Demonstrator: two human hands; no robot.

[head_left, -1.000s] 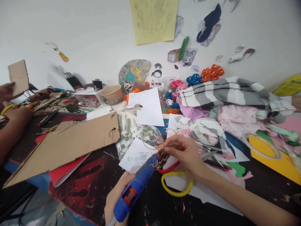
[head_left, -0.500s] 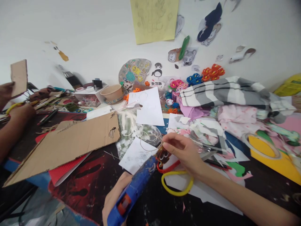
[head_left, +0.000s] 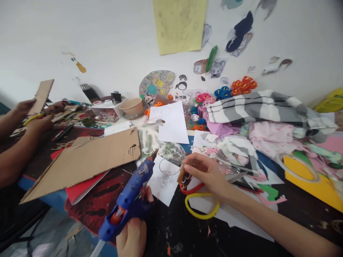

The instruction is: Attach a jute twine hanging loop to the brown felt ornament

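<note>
Left hand point(head_left: 132, 235) wrapped round the blue glue gun point(head_left: 137, 180); right fingers pinched on the small brown piece point(head_left: 183, 177), just by the red loop point(head_left: 190, 192). Tip points over tangled string point(head_left: 171, 151) — a dip or drip could snag it. Fingertips crowd the piece's edge — stray glue, if hot, could burn.

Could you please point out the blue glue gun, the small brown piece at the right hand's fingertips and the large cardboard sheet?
Blue glue gun point(head_left: 134, 186), head view: on its body.
Small brown piece point(head_left: 183, 177), head view: near its visible middle.
Cardboard sheet point(head_left: 89, 160), head view: on its flat upper face.
</note>
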